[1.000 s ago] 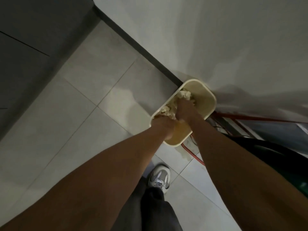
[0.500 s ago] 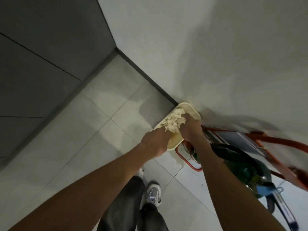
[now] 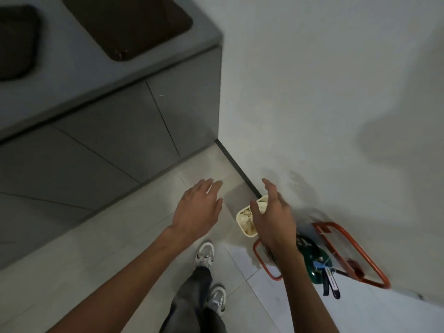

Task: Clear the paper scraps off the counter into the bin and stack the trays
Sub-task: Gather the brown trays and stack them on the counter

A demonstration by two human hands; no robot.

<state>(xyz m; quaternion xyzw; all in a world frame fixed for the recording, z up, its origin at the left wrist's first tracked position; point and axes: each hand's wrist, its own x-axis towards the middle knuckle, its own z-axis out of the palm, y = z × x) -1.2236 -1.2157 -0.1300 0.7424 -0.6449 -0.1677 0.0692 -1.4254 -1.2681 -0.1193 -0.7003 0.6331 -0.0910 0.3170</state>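
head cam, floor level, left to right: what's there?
left hand → bin → right hand → orange frame. The shoes and the green item overlap these, so they are left out.

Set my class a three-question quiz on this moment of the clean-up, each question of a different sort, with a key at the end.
1. True or false: the left hand and the right hand are each gripping paper scraps.
2. Fill in: the bin stands on the floor against the ____.
3. Where are the two trays? A: stacked on the floor. B: lying apart on the counter, unstacked. C: inside the bin.
Key: 1 false, both hands are open and empty, and the scraps lie in the bin. 2 wall. 3 B.
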